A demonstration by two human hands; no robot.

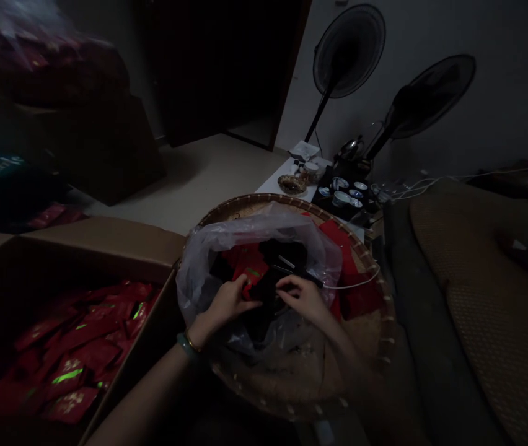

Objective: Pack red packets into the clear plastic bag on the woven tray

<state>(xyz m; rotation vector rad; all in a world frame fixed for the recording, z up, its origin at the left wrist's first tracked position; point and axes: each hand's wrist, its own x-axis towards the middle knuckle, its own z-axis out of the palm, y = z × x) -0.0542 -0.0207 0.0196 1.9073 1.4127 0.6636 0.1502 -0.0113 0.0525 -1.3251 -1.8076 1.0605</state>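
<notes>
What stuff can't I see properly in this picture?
All in the head view:
Whether the right hand has anything in its grip: too dark and small.
Part of the red packet by the left hand: covered by that hand.
The bottom of the box: under other packets; its left side is cut off by the picture's edge.
The pale writing: too blurred.

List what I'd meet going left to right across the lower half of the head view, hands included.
Heap of red packets → green bracelet → left hand → right hand → woven mat.
</notes>
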